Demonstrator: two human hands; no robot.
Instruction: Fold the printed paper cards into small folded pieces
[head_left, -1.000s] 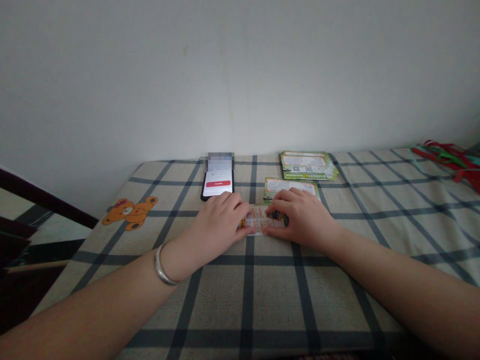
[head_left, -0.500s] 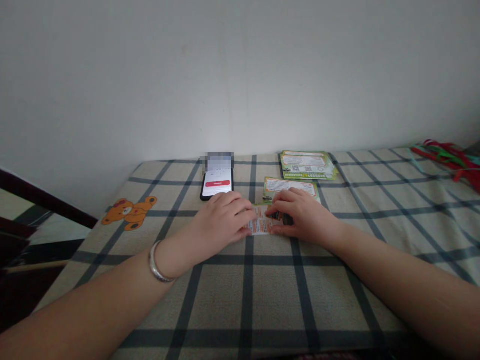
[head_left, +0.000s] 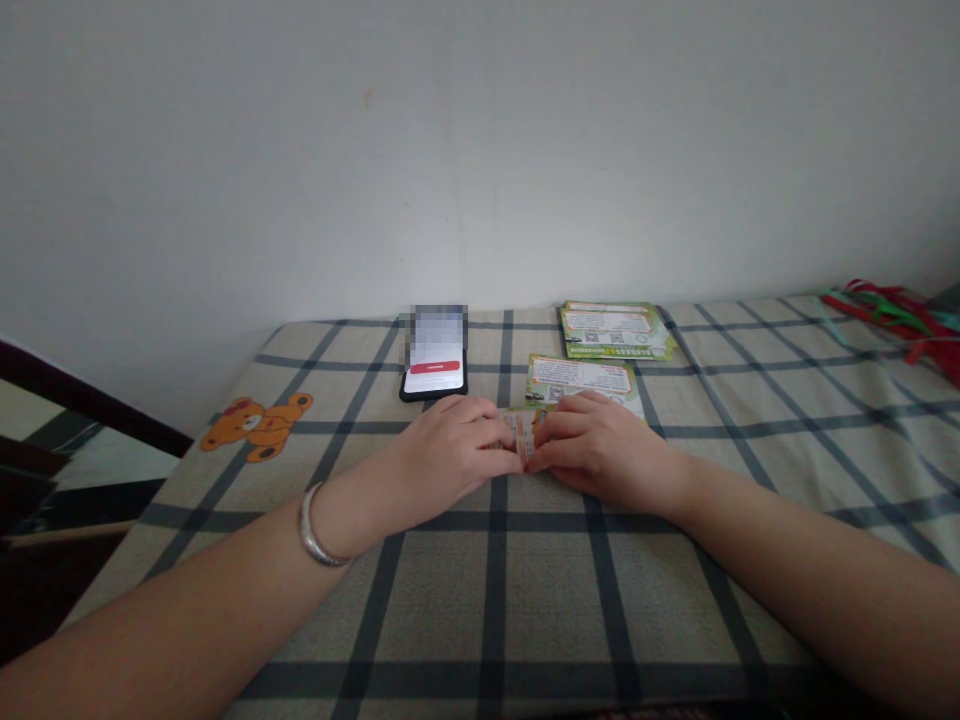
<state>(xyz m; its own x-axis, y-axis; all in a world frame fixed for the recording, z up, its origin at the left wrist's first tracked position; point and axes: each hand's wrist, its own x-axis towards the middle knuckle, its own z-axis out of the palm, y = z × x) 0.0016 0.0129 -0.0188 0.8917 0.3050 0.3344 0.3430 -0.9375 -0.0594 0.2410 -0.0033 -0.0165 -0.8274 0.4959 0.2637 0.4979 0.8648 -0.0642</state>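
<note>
My left hand [head_left: 450, 445] and my right hand [head_left: 592, 445] lie side by side on the checked cloth [head_left: 525, 600], fingertips almost meeting. Between them shows a narrow strip of a small printed card [head_left: 523, 436], white and orange; both hands pinch it and cover most of it. A silver bangle [head_left: 315, 528] is on my left wrist. Just behind my right hand lies a green-bordered card [head_left: 581, 376], flat on the cloth.
A phone [head_left: 435, 365] with a lit screen lies behind my left hand. A stack of green cards [head_left: 615, 330] sits near the wall. Red and green ribbons [head_left: 900, 315] lie at the far right. A teddy-bear print [head_left: 259, 425] marks the cloth's left edge, where it drops off.
My hands have drawn together over the small card, so that less of it shows than before. The phone and the other cards have not moved.
</note>
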